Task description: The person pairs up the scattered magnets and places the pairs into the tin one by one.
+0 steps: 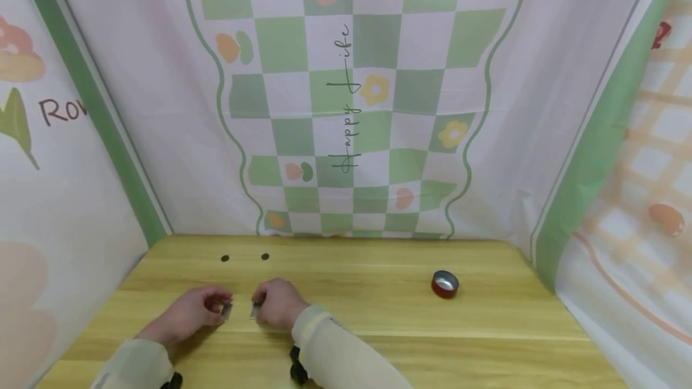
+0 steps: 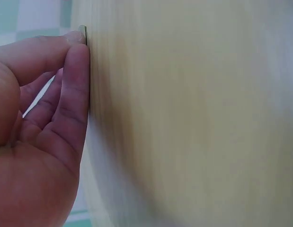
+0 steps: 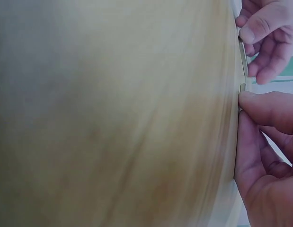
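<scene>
Two thin flat greyish pieces sit against the glossy yellow wooden tabletop, streaked with paler and browner grain. Two small flat round discs are black; the small round bowl is red outside, silvery inside. The long fabric sleeves are cream. The white fabric backdrop bears green-and-white checks, yellow flowers and pink hearts.

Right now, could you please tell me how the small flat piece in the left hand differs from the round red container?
The flat piece is thin with straight edges; the red container is round with a raised wall.
The flat piece is pinched in the left hand, while the red container stands untouched, open side up.
Both show some grey: the flat piece on its visible face, the red container inside.
</scene>
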Available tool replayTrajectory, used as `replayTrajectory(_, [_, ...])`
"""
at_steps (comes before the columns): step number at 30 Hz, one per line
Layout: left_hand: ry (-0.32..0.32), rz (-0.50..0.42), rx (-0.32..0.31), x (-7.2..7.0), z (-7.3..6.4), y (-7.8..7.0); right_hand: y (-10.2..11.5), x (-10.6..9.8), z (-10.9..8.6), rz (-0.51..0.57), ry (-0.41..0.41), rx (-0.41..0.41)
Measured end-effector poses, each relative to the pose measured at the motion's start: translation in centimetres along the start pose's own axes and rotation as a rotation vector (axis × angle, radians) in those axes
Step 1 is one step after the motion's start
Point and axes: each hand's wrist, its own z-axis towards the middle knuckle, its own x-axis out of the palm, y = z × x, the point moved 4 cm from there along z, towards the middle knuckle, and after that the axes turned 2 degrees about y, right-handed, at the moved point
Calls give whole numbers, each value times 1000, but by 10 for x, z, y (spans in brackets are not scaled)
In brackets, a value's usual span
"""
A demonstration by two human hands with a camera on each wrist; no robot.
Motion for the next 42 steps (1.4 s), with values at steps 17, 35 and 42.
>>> replayTrajectory(17, [29, 41, 98, 23, 13, -22, 2, -3, -2, 24, 4, -1])
replayTrajectory(35, [36, 123, 70, 32, 17, -28, -16, 3, 2, 224, 11, 25])
replayTrajectory(42, [35, 177, 101, 31, 15, -32, -15, 3, 0, 252, 15, 37])
